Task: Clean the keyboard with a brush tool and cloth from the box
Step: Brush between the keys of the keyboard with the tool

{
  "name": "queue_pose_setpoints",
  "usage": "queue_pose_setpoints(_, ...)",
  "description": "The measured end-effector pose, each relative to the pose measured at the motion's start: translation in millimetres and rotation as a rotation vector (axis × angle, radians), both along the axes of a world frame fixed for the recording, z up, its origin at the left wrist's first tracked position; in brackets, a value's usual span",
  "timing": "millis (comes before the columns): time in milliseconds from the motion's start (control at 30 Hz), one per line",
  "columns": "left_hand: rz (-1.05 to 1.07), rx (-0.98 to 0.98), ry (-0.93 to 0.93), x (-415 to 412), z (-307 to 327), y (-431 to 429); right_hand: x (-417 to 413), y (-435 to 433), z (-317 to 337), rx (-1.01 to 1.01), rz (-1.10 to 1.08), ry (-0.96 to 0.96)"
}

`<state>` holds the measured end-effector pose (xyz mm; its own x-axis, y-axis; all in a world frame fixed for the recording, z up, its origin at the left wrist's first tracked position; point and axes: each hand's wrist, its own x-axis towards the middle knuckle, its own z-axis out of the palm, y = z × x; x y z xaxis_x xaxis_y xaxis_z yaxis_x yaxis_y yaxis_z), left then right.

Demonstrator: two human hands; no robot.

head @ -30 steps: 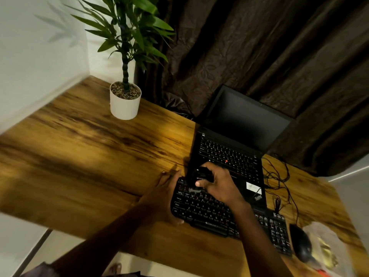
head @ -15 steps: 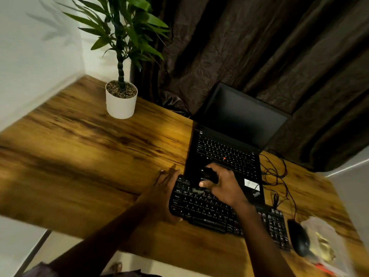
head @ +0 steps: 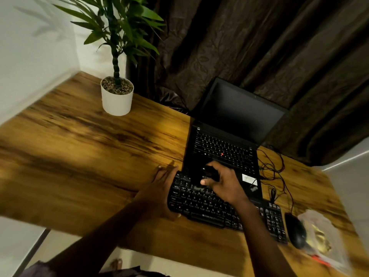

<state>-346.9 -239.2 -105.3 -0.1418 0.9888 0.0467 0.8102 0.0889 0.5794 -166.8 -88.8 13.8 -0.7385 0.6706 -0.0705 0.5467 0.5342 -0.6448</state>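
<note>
left hand (head: 160,189) flat against keyboard (head: 207,208) edge | right hand (head: 226,183) grips dark object; seemingly brush tool (head: 208,172)

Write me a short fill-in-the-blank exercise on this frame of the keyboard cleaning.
1. The right hand grips the brush tool over the ____ half of the keyboard.
2. The left hand rests against one end of the ____.
3. The laptop behind the keyboard has its lid ____.
4. The mouse lies on the keyboard's ____ side.
Missing words: left; keyboard; open; right.
</note>
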Motion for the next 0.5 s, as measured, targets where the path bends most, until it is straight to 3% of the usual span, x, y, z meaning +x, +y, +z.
queue_pose_setpoints(500,-0.003,0.006,-0.021,1.0,2.8,0.5,21.3,9.9,-1.1,-0.087,-0.077,0.031)
